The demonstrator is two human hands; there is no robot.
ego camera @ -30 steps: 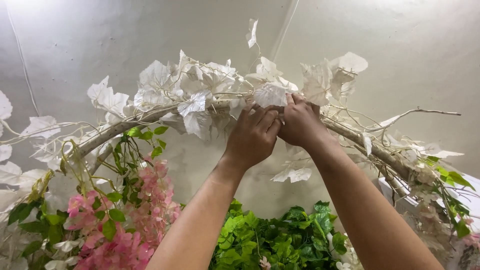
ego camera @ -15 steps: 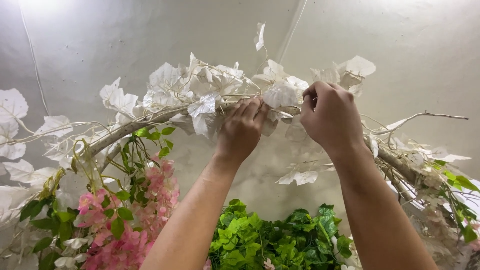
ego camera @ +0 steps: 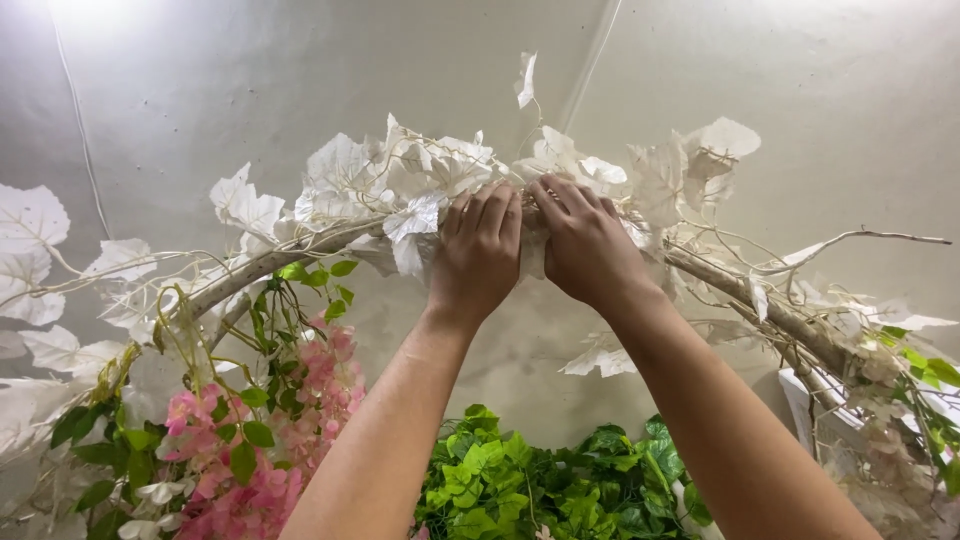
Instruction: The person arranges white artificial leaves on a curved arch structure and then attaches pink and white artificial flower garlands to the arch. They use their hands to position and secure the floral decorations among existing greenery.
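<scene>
Your left hand [ego camera: 480, 250] and right hand [ego camera: 590, 245] were raised side by side, fingers curled around the pale branch [ego camera: 280, 260] overhead, among white leaves [ego camera: 345, 175], pink blossoms [ego camera: 320, 390] lower left, green ivy [ego camera: 540, 485] below

This looked like a decorator's or florist's workroom, or a venue being dressed for an event. A curved arch branch [ego camera: 300, 255] was wrapped in white artificial leaves [ego camera: 400, 185], with pink artificial blossoms [ego camera: 250, 480] hanging below its left end and a mass of bright green fake ivy [ego camera: 540, 480] beneath its middle. Behind it all stood a plain pale wall [ego camera: 250, 80], bare of household furniture, which suited a display backdrop rather than a home.
</scene>
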